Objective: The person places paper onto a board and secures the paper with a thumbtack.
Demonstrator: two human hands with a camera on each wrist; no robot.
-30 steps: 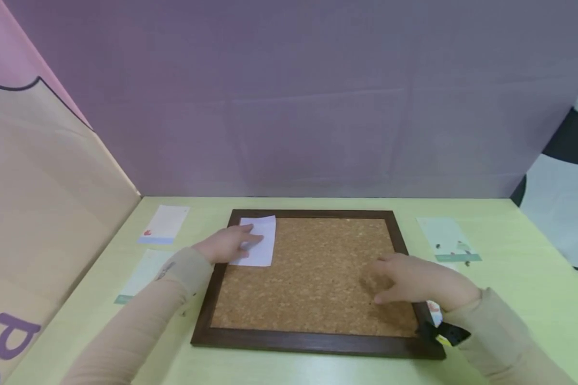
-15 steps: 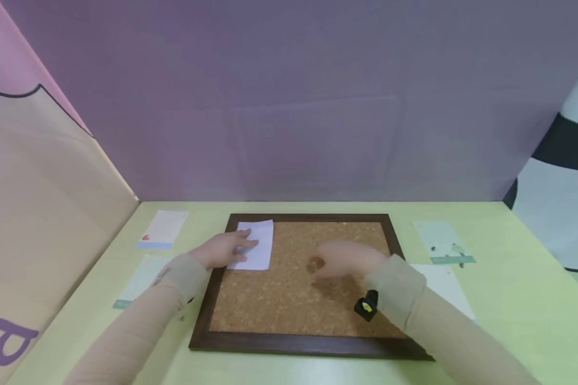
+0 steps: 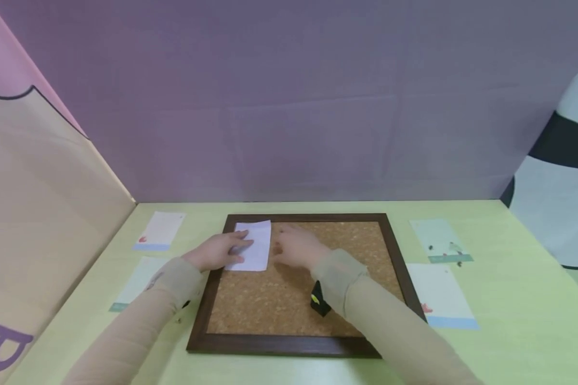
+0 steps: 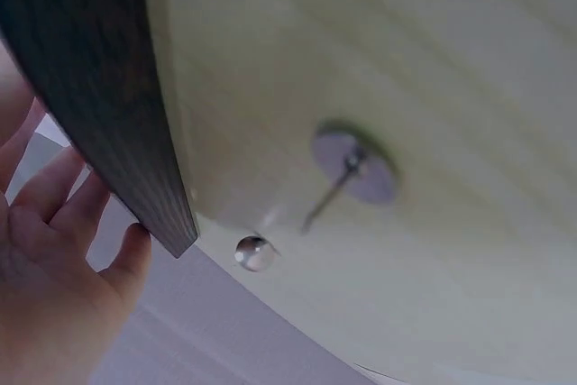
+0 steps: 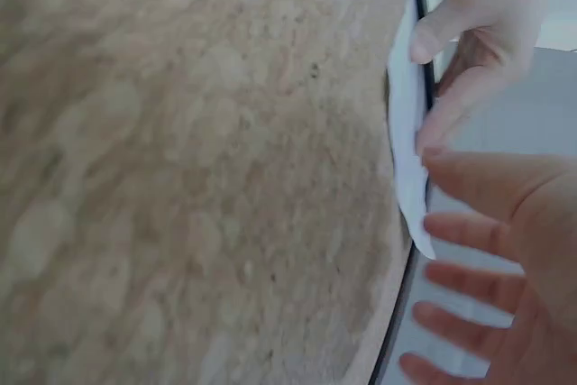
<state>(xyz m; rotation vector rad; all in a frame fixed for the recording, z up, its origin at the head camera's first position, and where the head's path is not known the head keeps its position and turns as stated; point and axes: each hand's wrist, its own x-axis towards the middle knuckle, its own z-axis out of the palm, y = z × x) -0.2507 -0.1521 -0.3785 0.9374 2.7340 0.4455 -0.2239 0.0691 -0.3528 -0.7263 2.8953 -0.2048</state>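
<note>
White paper [image 3: 259,254] covers the upper left corner of a cork board [image 3: 255,305] with a dark wooden frame. My left hand [image 3: 215,253] rests spread on the paper's left part, fingers straight. Just off the paper's right edge is my right hand [image 3: 298,247], above the cork. The right wrist view shows the fingers of this right hand [image 5: 532,259] extended and apart, with nothing held, its foremost fingertip close by the left hand's. From the side, the sheet [image 5: 410,132] bows slightly off the cork.
Printed cards [image 3: 160,229] lie left of the board, and two more, one a blue-edged card [image 3: 440,291], lie to its right. Beside the frame a thumbtack [image 4: 356,164] lies point up near another tack [image 4: 254,253]. A purple cloth wall [image 3: 308,107] stands behind.
My right hand has moved left across the board, from its right side to the paper's right edge. My left hand has stayed on the paper.
</note>
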